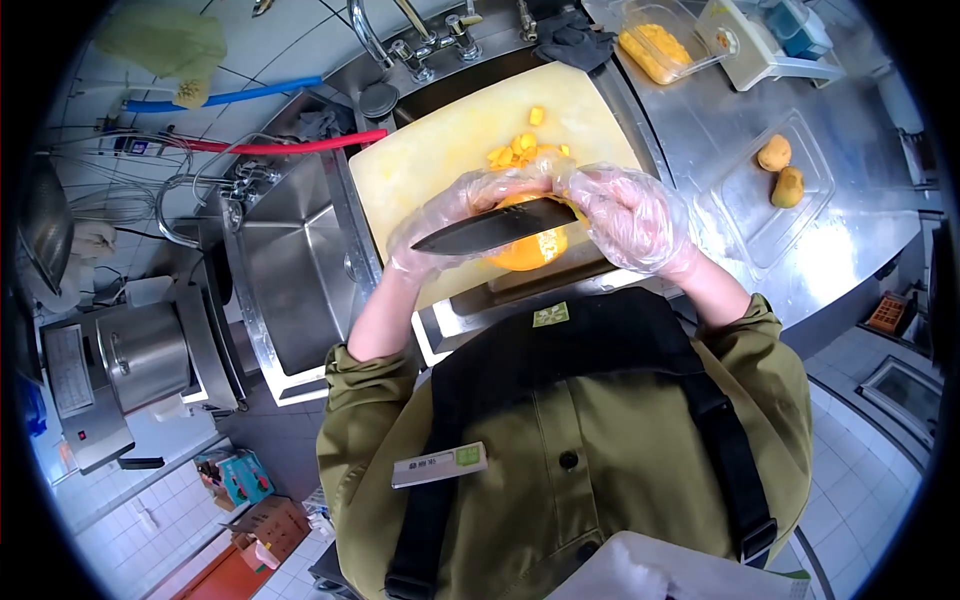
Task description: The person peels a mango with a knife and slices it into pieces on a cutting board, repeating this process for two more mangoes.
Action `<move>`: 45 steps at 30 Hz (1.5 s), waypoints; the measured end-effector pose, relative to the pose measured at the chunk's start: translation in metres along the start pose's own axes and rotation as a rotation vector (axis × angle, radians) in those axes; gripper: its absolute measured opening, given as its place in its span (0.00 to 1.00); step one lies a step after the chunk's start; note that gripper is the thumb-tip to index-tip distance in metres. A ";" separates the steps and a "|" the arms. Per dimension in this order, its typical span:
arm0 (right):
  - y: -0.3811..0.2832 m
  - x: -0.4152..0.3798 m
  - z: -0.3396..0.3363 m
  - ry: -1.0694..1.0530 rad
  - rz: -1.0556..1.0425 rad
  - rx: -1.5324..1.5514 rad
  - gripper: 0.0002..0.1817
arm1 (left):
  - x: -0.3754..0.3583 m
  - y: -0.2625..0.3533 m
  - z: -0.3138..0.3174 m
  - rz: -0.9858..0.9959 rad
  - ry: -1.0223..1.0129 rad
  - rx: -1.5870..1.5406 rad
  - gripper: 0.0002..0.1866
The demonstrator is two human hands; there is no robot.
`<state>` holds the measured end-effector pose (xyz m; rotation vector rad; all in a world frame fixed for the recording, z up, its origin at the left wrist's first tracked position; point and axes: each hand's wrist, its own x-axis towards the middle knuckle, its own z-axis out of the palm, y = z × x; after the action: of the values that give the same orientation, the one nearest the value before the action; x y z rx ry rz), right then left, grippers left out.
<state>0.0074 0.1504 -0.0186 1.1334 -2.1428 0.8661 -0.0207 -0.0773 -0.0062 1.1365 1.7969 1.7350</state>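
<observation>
We hold a mango half in our left hand, its gloved grip curled around the fruit from the far side, just above the near edge of the pale cutting board that spans the sink. Our right hand has its grip wrapped tight on the handle of a dark knife, whose blade lies nearly flat across the fruit with its tip pointing left past our left wrist.

A small heap of mango cubes sits near the middle of the board, well apart from the fruit in hand. At the far right corner of the steel surface stands a clear tub of cut mango; a shallow clear tray with two whole fruits rests near the right edge.

We judge the step to be scoring or slicing the flesh. To do it well, we should keep the left fingertips tucked clear of the blade edge, cut shallowly without piercing the skin, and steady the fruit against the board rather than in the air.
</observation>
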 end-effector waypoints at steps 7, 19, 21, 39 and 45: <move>0.003 0.008 0.002 -0.006 0.060 -0.072 0.27 | 0.016 -0.009 0.000 -0.348 0.463 -0.282 0.26; 0.011 0.001 0.019 -0.106 0.036 -0.506 0.23 | 0.035 -0.043 0.048 -0.160 1.048 -1.185 0.21; 0.016 -0.002 0.020 -0.076 0.062 -0.477 0.24 | 0.036 -0.034 0.050 -0.132 1.073 -1.192 0.19; 0.012 0.003 0.018 -0.111 -0.034 -0.467 0.25 | 0.026 -0.007 0.052 -0.144 1.230 -1.474 0.14; 0.011 0.012 0.020 -0.151 -0.088 -0.485 0.25 | 0.016 -0.023 0.051 -0.188 1.276 -1.129 0.13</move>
<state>-0.0117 0.1342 -0.0260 1.0489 -2.2346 0.2013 0.0019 -0.0300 -0.0318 -0.7274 0.7945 2.9051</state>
